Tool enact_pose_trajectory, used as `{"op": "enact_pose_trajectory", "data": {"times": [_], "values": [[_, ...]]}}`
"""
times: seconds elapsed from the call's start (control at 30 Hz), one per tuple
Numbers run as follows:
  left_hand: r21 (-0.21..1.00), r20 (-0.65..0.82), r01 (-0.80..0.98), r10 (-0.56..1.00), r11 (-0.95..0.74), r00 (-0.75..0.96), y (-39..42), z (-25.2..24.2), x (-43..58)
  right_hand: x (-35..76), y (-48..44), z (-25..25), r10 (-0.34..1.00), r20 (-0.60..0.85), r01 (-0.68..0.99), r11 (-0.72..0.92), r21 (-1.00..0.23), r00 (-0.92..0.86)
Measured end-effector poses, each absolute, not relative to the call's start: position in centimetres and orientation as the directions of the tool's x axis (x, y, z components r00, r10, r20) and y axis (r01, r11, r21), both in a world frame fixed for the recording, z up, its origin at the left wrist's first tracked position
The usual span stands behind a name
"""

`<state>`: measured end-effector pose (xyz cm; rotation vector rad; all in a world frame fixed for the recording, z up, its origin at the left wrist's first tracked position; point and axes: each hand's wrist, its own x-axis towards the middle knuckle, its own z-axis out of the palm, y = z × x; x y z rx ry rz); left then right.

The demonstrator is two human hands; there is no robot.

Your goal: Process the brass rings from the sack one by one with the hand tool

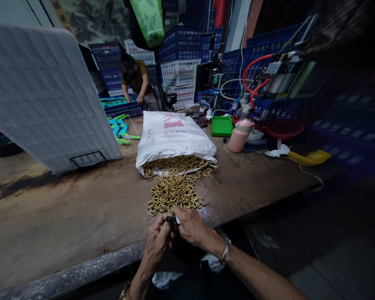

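Observation:
My left hand (158,238) is closed at the table's front edge, its thumb and fingers pinching a small flat black piece (171,219). A bit of white shows at its right end, beside the fingers of my right hand (193,227), which are closed against it. The exact kind of this piece is too small to tell. Just beyond my fingertips lies a heap of brass-coloured rings (176,191). More rings spill from the mouth of a white sack (175,135) with red print, lying on its side.
A large white quilted panel (46,96) stands on the wooden table (81,216) at left. Blue-green hangers lie behind it. To the right are a pink bottle (240,135), a green tray (221,126) and a machine with red hoses. Beyond, a person (139,79) bends over a crate.

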<state>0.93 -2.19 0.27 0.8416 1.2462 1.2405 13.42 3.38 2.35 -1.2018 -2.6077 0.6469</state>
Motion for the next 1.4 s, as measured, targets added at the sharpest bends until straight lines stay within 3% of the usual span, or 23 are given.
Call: {"op": "enact_pose_trajectory", "data": {"times": [0.2,0.37,0.63,0.83,1.03,1.23,1.4], "values": [[0.965,-0.208,-0.189,0.969,0.181,-0.134,-2.4,0.2,1.0,13.2,3.1,2.2,0.802,-0.007,0.738,0.547,-0.394,-0.598],[0.931,-0.283,-0.285,0.945,0.230,-0.163,-2.9,1.1,1.2,13.0,3.2,2.3,0.815,0.012,0.757,0.543,-0.365,-0.579],[0.747,-0.461,-0.576,0.883,0.333,-0.086,-3.5,2.1,1.8,17.5,7.8,0.9,0.971,0.061,0.919,0.240,-0.312,-0.233],[0.757,-0.409,-0.576,0.911,0.310,-0.048,-3.1,1.1,1.3,18.3,8.7,-0.1,0.975,0.055,0.909,0.222,-0.353,-0.217],[0.660,-0.455,-0.675,0.891,0.332,-0.007,-3.1,0.8,0.6,17.7,9.0,-0.2,0.982,0.021,0.932,0.186,-0.311,-0.189],[0.609,-0.497,-0.721,0.867,0.330,-0.023,-2.5,0.2,0.9,17.8,9.1,-0.2,0.977,0.083,0.886,0.215,-0.411,-0.198],[0.723,-0.435,-0.623,0.897,0.297,-0.077,-1.5,0.6,2.0,16.6,8.7,-0.2,0.980,0.118,0.694,0.197,-0.693,-0.161]]}}
